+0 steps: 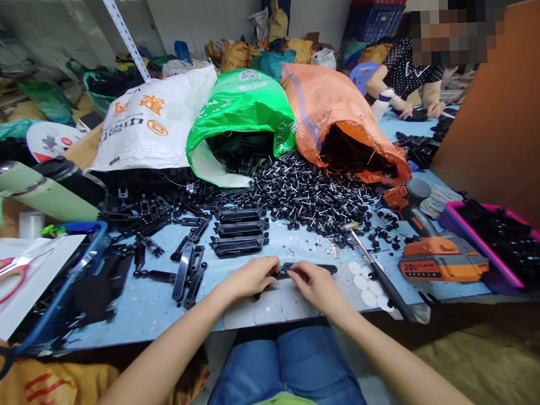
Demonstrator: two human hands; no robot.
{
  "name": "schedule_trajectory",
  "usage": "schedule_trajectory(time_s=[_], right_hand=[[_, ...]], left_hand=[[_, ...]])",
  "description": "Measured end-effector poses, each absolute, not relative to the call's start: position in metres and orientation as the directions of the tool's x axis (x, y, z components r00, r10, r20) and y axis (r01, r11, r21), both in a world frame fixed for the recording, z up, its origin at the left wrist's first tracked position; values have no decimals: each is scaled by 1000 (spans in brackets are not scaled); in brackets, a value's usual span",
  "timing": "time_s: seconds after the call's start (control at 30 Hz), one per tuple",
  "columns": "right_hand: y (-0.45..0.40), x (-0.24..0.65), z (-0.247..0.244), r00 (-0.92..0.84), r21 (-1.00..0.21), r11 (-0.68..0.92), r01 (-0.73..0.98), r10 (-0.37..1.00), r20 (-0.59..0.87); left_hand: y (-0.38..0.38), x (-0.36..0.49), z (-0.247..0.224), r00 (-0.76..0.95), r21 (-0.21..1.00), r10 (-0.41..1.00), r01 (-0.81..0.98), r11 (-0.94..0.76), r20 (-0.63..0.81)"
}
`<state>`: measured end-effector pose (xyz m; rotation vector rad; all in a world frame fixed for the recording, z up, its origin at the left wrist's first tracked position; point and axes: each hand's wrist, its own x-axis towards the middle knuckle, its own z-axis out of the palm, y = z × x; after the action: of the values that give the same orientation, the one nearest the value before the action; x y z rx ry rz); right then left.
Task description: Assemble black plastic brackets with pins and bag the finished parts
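At the front of the blue table my left hand [255,276] is closed, its fingertips on a black plastic part mostly hidden under them. Close beside it, my right hand [316,284] pinches at the left end of a flat black bar [323,268], which points to the right. Behind my hands lies a neat row of black bar assemblies [239,229]. More black arms [182,272] lie to the left of my left hand. A hammer [375,269] rests to the right of my right hand, beside some pale round discs [366,285].
Behind is a heap of black-headed screws [309,192], with white [154,124], green [243,108] and orange [337,104] sacks. An orange cordless drill [437,258] and pink-rimmed bin [500,249] stand right; scissors [13,267] and a blue basket [99,234] left. A co-worker [402,71] works at back right.
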<state>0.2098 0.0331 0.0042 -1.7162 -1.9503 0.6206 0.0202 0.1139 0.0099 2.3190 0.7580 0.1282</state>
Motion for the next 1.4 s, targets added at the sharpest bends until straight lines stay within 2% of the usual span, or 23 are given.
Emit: schedule_trajectory(time_s=[0.1,0.4,0.5,0.67,0.77,0.83,0.9,0.97,1.0,1.07,1.13,1.2,1.23,1.3,1.4], right_hand=[[27,187,-3,-65,-660,20,751,997,-44],[34,167,-10,45,-603,-79,794,996,-71],[35,163,-4,60,-514,-102,852,993,-98],[33,146,4,122,-266,-148,952,986,-110],[34,149,7,161,-177,-176,968,982,-95],[37,166,10,105,-143,-107,984,994,-26],[45,189,12,-92,-115,96,989,995,37],[52,212,15,-322,-95,321,942,947,8],[55,220,17,-389,-92,385,918,920,-37],[57,227,20,-394,-87,385,919,908,-140],[55,226,24,-315,-83,304,949,926,-209],[50,222,28,-262,-139,234,962,938,-227],[48,221,30,-276,-208,230,951,934,-227],[45,221,34,-362,-395,256,882,906,-221],[42,226,38,-468,-643,240,727,859,-208]], left_hand=[[110,16,5,801,658,591,495,-568,-92],[102,11,5,752,693,657,505,-516,-59],[100,10,4,744,692,667,505,-515,-47],[98,8,1,722,681,691,522,-513,-33],[98,7,-2,709,686,704,534,-494,-44],[99,8,-5,698,688,713,549,-476,-63],[98,8,-7,686,681,724,565,-466,-75],[96,9,-8,684,680,726,565,-466,-72],[95,9,-7,684,692,727,554,-462,-62],[89,11,-6,666,755,746,504,-420,-29],[83,13,-3,605,845,796,430,-317,-10],[76,16,0,522,918,852,355,-176,-39],[74,17,1,485,941,872,322,-105,-69],[69,20,3,425,964,896,267,16,-133],[60,26,5,350,971,919,212,111,-181]])
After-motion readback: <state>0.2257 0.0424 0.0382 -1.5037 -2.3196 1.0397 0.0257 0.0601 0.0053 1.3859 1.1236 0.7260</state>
